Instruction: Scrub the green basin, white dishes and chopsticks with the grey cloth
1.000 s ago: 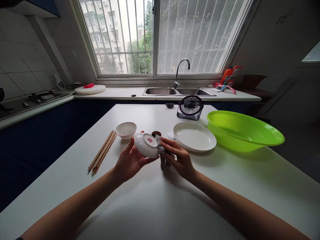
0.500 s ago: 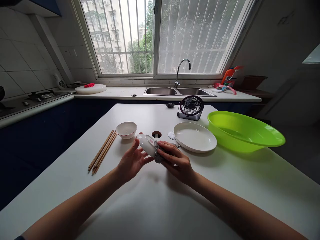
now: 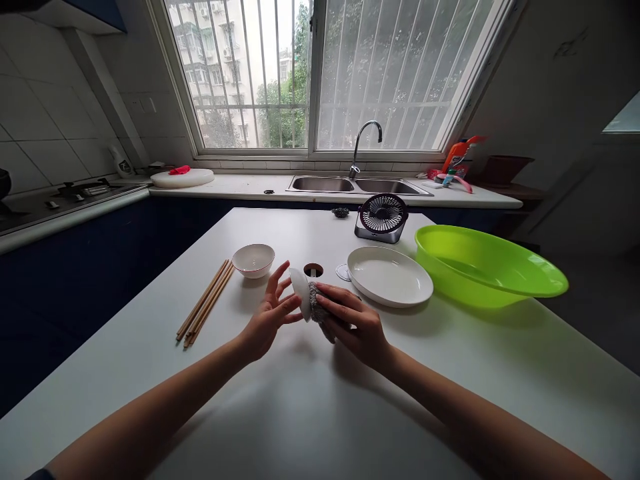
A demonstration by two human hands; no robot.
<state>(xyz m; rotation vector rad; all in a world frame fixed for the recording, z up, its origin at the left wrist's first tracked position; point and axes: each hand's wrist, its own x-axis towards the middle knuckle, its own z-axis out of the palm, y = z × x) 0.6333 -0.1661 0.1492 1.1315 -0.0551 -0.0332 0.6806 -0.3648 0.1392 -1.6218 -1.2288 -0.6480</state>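
One small white bowl (image 3: 301,292) is turned on its side between the two hands, above the tabletop (image 3: 280,413). The right hand (image 3: 363,327) grasps a grey cloth (image 3: 317,305), which touches this bowl. The left hand (image 3: 267,320) touches it with spread fingers; whether it grips, I cannot tell. Farther left are a second bowl (image 3: 253,260) and chopsticks (image 3: 205,303); at right, a plate (image 3: 390,277), a green basin (image 3: 480,287) and a fan (image 3: 383,217)

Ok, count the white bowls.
2: one bowl on the table beside the chopsticks; the other bowl on edge between the left hand and the cloth.
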